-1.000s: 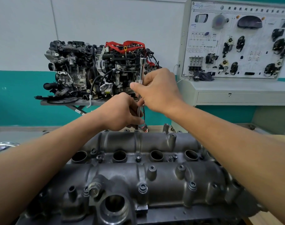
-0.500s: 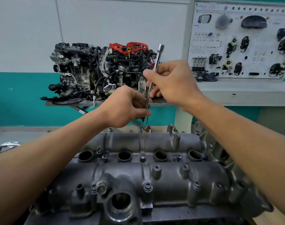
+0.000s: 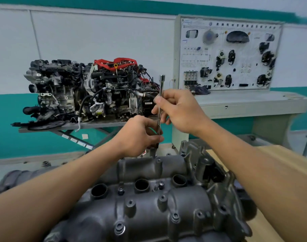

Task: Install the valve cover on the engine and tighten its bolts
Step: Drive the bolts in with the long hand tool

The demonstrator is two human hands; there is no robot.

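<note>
left grip [image 3: 138, 137] and right grip [image 3: 180, 110] are pinched round an extension bar [image 3: 161, 82] stood on the valve cover [image 3: 149, 215] just below; bolt-tightening judged in hand, turning needed next.

This is an automotive training workshop. Against a white wall [image 3: 96, 35] with a teal band, a complete engine [image 3: 89, 91], thick with hoses and wiring, sits on a grey metal stand [image 3: 96, 125], and beside it a demonstration board [image 3: 250, 55] carries mirrors [image 3: 191, 34], an instrument cluster [image 3: 237, 37], switches [image 3: 231, 56] and a printed circuit diagram [image 3: 195, 56] (its heading is too blurred to read). In the foreground a bare cast valve cover [image 3: 149, 215] rests beside a wooden bench [image 3: 280, 163], a long steel socket bar [image 3: 160, 84] upright over it.
</note>
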